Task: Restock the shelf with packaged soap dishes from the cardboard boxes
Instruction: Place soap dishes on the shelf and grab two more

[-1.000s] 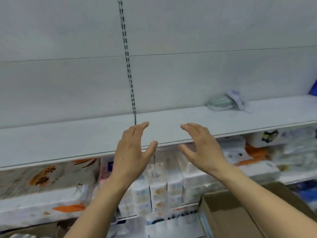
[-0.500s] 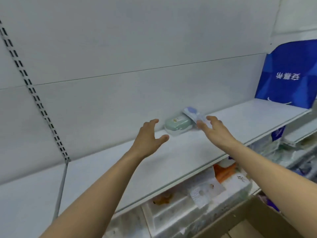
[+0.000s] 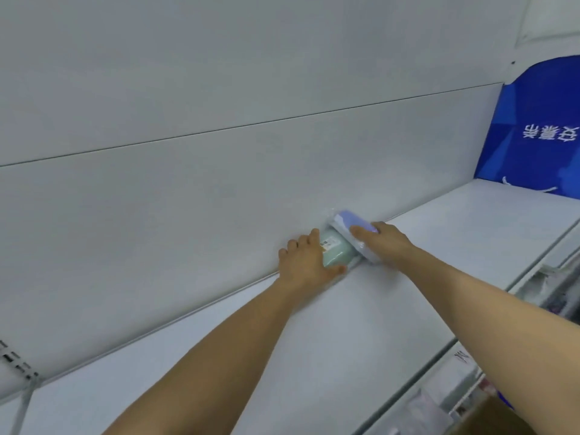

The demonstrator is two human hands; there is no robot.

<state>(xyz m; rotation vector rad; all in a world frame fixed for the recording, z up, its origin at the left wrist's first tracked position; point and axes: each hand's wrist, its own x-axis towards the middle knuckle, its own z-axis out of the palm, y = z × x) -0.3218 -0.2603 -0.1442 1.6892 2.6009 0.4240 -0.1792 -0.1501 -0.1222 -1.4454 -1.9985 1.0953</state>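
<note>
White metal shelf (image 3: pixel 423 277) in the head view carries only two wrapped soap dishes, both at the back wall: a mint-green oval one (image 3: pixel 335 251) and a lavender one (image 3: pixel 351 222) leaning just beside it. Left hand (image 3: pixel 306 262) grips the green dish, fingers curled over its far edge. Right hand (image 3: pixel 384 241) holds the lavender one, thumb on top. Brown cardboard box (image 3: pixel 499 417) sits at lower right, contents hidden. Judgement: restocking barely started; nearly the whole shelf left to fill.

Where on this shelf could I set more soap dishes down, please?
The shelf lies bare between the right hand and the blue sign, also left of the left hand. It is crowded only around the green dish and purple dish.
</note>
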